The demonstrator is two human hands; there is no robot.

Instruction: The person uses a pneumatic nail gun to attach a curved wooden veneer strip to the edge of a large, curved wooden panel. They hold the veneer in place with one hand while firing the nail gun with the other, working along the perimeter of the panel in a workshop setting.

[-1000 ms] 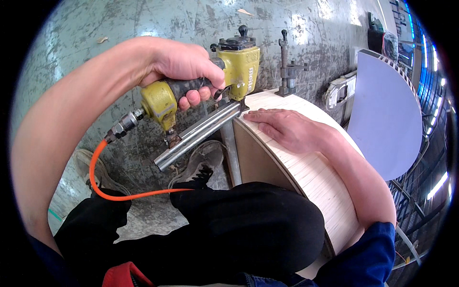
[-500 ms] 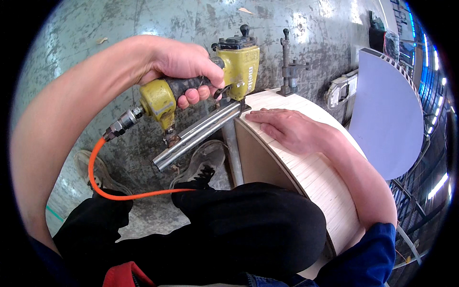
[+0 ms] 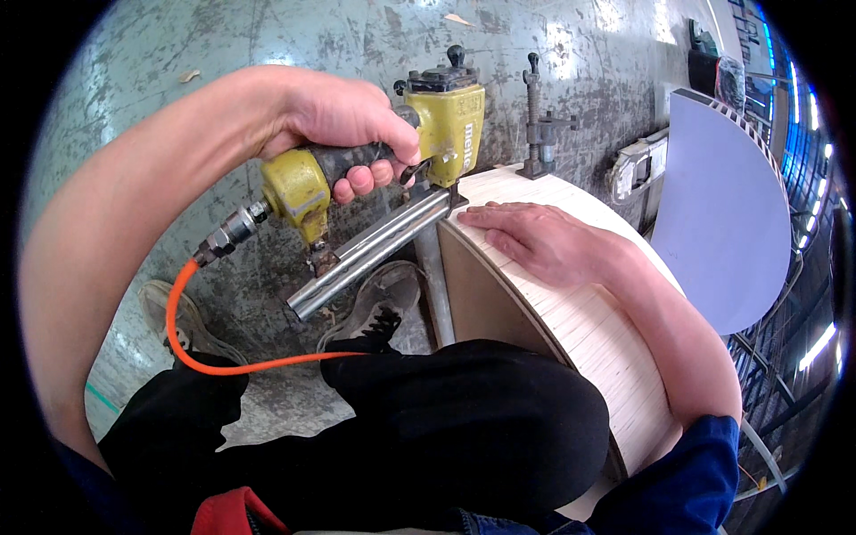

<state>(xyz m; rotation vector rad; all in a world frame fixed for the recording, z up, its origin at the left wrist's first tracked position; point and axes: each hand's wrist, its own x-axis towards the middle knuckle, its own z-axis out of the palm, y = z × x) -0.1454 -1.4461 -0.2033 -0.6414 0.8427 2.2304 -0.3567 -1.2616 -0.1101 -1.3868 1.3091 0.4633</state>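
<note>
My left hand (image 3: 357, 134) is wrapped round the black grip of a yellow pneumatic staple gun (image 3: 452, 125), the forefinger at its trigger. The gun's nose meets the corner of a curved plywood panel (image 3: 615, 357), and its silver magazine (image 3: 370, 254) slants down towards my feet. An orange air hose (image 3: 218, 367) runs from the coupling at the handle's end. My right hand (image 3: 544, 236) lies flat on the panel, fingertips close to the nose, holding nothing. Whether a fastener sits under the nose is hidden.
A screw clamp (image 3: 539, 125) grips the panel's far edge. To the right stands a pale half-round board (image 3: 727, 214), with a worn metal piece (image 3: 637, 165) beside it. My knee (image 3: 535, 419) is against the curved work, and my shoes (image 3: 383, 303) rest on the scuffed floor (image 3: 339, 40).
The staple gun's rear and magazine end have shifted very slightly to the right. Both hands otherwise keep their places.
</note>
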